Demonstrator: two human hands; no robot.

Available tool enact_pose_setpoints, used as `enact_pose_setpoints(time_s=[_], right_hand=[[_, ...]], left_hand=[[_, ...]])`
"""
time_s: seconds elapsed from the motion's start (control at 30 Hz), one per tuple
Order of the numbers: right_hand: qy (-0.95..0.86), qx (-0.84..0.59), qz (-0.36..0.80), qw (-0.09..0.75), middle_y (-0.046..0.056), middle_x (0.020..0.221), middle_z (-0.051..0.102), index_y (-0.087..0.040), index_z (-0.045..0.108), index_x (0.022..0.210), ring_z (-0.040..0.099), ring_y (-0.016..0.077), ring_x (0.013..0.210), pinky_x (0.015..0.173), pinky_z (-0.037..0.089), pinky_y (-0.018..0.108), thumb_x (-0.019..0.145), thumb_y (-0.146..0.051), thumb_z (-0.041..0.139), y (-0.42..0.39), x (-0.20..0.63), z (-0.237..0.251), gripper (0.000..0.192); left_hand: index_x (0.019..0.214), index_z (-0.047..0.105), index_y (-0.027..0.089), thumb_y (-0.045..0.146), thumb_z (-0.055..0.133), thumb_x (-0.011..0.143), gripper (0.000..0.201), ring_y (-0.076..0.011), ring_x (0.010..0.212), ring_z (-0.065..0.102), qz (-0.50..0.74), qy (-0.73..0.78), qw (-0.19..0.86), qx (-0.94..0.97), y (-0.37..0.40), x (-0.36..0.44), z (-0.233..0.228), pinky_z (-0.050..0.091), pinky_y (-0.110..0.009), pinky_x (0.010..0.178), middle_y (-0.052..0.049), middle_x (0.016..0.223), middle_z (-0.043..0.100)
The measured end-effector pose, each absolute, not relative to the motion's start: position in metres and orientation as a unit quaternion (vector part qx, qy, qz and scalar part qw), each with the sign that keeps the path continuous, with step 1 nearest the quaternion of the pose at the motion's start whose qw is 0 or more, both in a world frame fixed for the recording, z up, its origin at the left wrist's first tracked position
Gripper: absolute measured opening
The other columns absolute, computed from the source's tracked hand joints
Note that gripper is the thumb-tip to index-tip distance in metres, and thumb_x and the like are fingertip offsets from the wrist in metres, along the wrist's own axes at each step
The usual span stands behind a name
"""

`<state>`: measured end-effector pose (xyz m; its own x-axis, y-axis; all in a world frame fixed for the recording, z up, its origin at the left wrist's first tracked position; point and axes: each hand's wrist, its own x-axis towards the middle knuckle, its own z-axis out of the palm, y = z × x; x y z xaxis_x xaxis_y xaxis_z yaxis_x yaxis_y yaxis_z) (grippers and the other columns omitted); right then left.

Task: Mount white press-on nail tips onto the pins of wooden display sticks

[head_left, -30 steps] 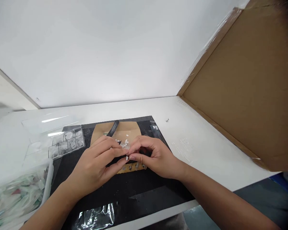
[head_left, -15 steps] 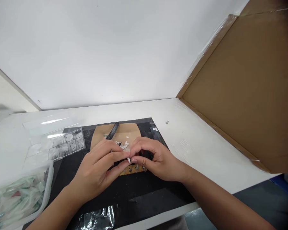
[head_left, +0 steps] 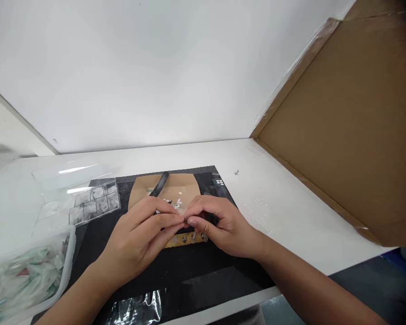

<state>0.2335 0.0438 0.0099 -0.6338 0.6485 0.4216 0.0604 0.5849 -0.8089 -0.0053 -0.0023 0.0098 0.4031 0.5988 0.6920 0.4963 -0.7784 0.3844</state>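
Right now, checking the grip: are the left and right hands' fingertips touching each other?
Touching. The head view shows the left hand and right hand meeting fingertip to fingertip over the brown card, no gap visible.

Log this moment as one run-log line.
left hand: fingertips pinched against right | right hand: fingertips pinched, held item hidden | under hands: brown card on black mat | left side: clear compartment box

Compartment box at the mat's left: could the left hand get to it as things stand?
Probably yes. The clear compartment box lies beside the left hand on the black mat, nothing between them, though its fingers meet the right hand.
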Motion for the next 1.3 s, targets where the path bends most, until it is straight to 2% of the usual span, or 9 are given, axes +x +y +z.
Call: enact_pose_setpoints(time_s=[0.17,0.33,0.53,0.67,1.03,1.17,1.3], right_hand=[[-0.805,-0.193,0.407,0.386,0.003,0.096,0.073,-0.020,0.073,0.119,0.068,0.0132,0.077,0.074,0.057,0.030,0.100,-0.024,0.073,0.0421,0.2327,0.0078,0.019],[-0.807,-0.218,0.376,0.400,0.003,0.092,0.074,-0.021,0.075,0.114,0.068,0.0144,0.079,0.074,0.057,0.030,0.101,-0.020,0.069,0.0407,0.2300,0.0063,0.014],[-0.796,-0.242,0.372,0.411,0.004,0.090,0.077,-0.020,0.076,0.110,0.069,0.0149,0.077,0.072,0.058,0.031,0.100,-0.022,0.068,0.0383,0.2300,0.0062,0.012],[-0.784,-0.232,0.403,0.412,0.004,0.089,0.078,-0.020,0.074,0.108,0.071,0.0149,0.076,0.071,0.059,0.030,0.101,-0.022,0.067,0.0373,0.2310,0.0062,0.010],[-0.787,-0.214,0.419,0.399,0.005,0.089,0.078,-0.017,0.071,0.100,0.073,0.0155,0.076,0.071,0.059,0.030,0.100,-0.017,0.067,0.0362,0.2310,0.0102,0.004],[-0.798,-0.205,0.402,0.400,0.005,0.089,0.078,-0.017,0.071,0.105,0.074,0.0156,0.078,0.073,0.060,0.030,0.100,-0.016,0.067,0.0370,0.2313,0.0081,0.007],[-0.809,-0.207,0.370,0.408,0.004,0.089,0.077,-0.019,0.071,0.106,0.072,0.0151,0.078,0.074,0.059,0.030,0.100,-0.017,0.068,0.0375,0.2308,0.0061,0.007]], left_hand=[[0.117,0.071,0.014,0.004,0.069,0.099,0.021,-0.0141,0.097,0.068,0.442,0.340,0.085,0.826,-0.0024,-0.0026,0.0118,0.061,-0.025,0.082,-0.008,0.107,0.070],[0.114,0.073,0.015,0.005,0.071,0.098,0.019,-0.0116,0.089,0.068,0.455,0.350,0.108,0.812,-0.0040,0.0001,0.0104,0.058,-0.017,0.062,-0.008,0.107,0.069],[0.117,0.075,0.019,0.012,0.074,0.097,0.021,-0.0105,0.079,0.069,0.464,0.360,0.138,0.797,-0.0050,0.0012,0.0106,0.057,-0.014,0.053,-0.008,0.106,0.070],[0.115,0.076,0.019,0.013,0.070,0.099,0.018,-0.0083,0.069,0.068,0.464,0.370,0.154,0.790,-0.0060,0.0005,0.0104,0.056,-0.014,0.049,-0.008,0.105,0.070],[0.114,0.077,0.018,0.010,0.071,0.096,0.021,-0.0101,0.072,0.070,0.469,0.347,0.194,0.789,-0.0062,0.0009,0.0100,0.056,-0.014,0.047,-0.009,0.104,0.070],[0.110,0.077,0.017,0.006,0.070,0.096,0.019,-0.0112,0.076,0.069,0.469,0.342,0.176,0.795,-0.0047,0.0000,0.0098,0.056,-0.015,0.049,-0.009,0.102,0.069],[0.111,0.075,0.015,0.002,0.071,0.094,0.022,-0.0166,0.089,0.067,0.465,0.320,0.121,0.817,-0.0022,0.0000,0.0117,0.058,-0.021,0.058,-0.011,0.101,0.071]])
